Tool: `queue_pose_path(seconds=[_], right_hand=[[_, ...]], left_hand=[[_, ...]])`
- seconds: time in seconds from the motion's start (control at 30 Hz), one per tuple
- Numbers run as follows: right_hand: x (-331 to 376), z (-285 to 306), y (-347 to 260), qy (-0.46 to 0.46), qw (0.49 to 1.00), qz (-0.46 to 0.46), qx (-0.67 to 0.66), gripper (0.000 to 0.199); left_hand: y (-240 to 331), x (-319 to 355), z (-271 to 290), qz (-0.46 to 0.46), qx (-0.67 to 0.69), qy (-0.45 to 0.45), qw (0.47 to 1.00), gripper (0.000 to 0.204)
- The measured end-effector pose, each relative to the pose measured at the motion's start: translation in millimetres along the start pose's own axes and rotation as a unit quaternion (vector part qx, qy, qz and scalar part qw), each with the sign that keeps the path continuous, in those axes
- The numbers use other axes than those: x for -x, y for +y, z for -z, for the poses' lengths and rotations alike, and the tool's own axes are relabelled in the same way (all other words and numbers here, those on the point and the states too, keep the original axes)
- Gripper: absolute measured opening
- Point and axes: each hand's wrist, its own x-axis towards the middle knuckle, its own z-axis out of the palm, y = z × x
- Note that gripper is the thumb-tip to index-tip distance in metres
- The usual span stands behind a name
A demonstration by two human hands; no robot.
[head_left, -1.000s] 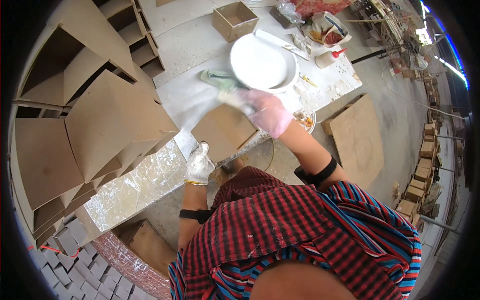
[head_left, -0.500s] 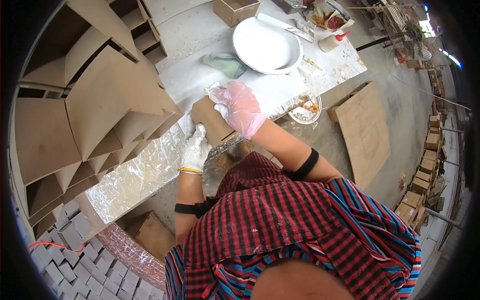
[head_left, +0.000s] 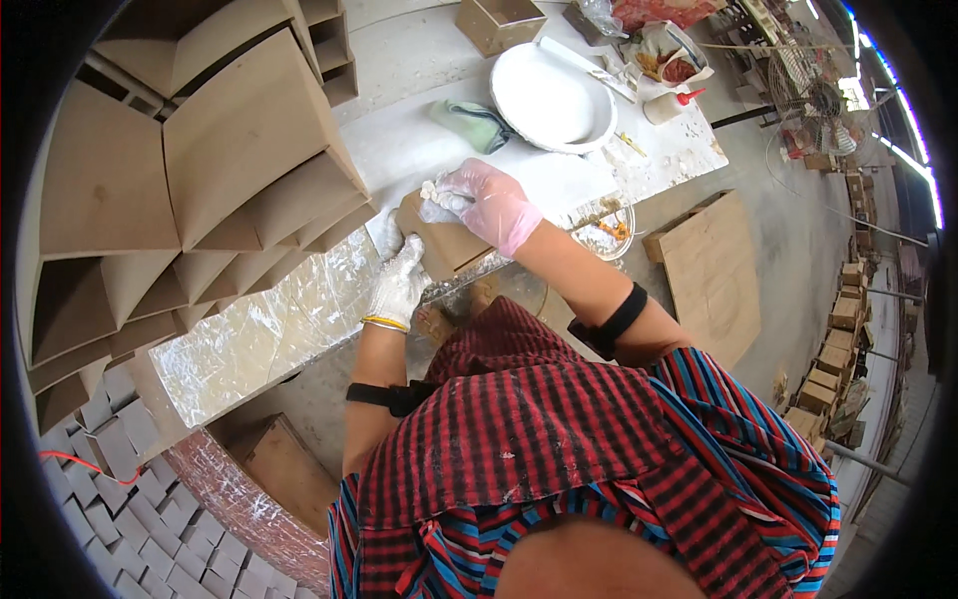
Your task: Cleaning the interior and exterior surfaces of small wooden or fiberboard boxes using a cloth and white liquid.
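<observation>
A small brown fibreboard box (head_left: 451, 248) rests at the near edge of the white-smeared work table. My left hand (head_left: 398, 284), in a white knit glove, grips its left side, the thumb on the near face and the other fingers partly hidden. Over the box's top is my right hand (head_left: 491, 208) in a thin pink glove, its fingers pinched round a small white wad (head_left: 431, 192) that may be cloth. Just beyond lies a greenish translucent bag or cloth (head_left: 473, 126). A round white basin (head_left: 555, 98) holds white stuff, with a flat scraper (head_left: 587, 68) across its rim.
Stacked brown compartment boxes (head_left: 249, 140) rise at the left. Another open box (head_left: 499, 24) and a red-tipped squeeze bottle (head_left: 673, 105) stand toward the back. Below the table edge is a white bucket (head_left: 607, 236); a wooden board (head_left: 707, 280) leans to the right.
The view has shifted, so the table things sit slightly further right. My right hand has turned over the box's top with the white wad; my left hand keeps its hold.
</observation>
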Motion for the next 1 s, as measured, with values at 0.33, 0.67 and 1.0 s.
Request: queue_pose_path(seconds=[0.33,0.67,1.0], right_hand=[[-11,-8,-20,-0.128,0.991,0.001,0.044,0.028],[18,24,-3,-0.284,0.886,0.249,0.268,0.017],[-26,64,8,-0.331,0.827,0.178,0.418,0.019]], left_hand=[[-5,-5,4,-0.005,-0.028,0.027,0.999,0.055],[-11,-5,8,-0.042,-0.04,0.022,0.998,0.057],[-9,3,-5,-0.047,-0.035,0.038,0.998,0.054]])
